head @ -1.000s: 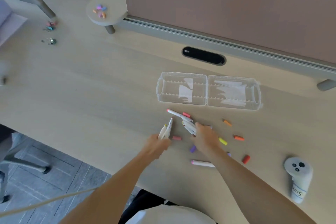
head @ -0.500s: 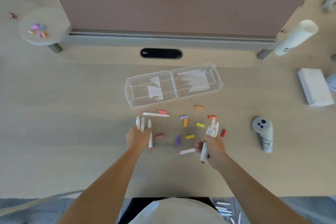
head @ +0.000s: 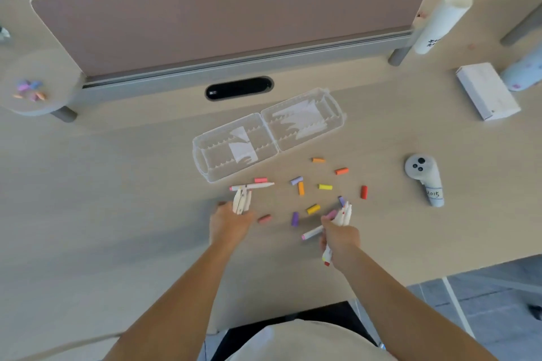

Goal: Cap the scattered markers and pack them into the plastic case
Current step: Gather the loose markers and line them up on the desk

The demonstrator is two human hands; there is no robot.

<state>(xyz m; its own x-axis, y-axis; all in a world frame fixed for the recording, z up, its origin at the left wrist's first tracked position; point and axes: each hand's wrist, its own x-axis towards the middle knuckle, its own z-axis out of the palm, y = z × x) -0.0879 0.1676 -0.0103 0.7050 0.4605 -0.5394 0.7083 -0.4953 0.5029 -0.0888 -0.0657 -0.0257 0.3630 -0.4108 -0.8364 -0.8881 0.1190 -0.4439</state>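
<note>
Two grips, left hand [head: 231, 223] and right hand [head: 340, 239], each clutch several markers [head: 242, 202]; one case [head: 217, 152] lies open.

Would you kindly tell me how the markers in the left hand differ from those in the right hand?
The left bundle, gripped by the left hand, sticks out only toward the case; the right bundle, in the right hand, sticks out both ways, with a red tip near the wrist. The left bundle ends by a loose marker; the right bundle ends among scattered caps. Both are white-bodied markers.
</note>
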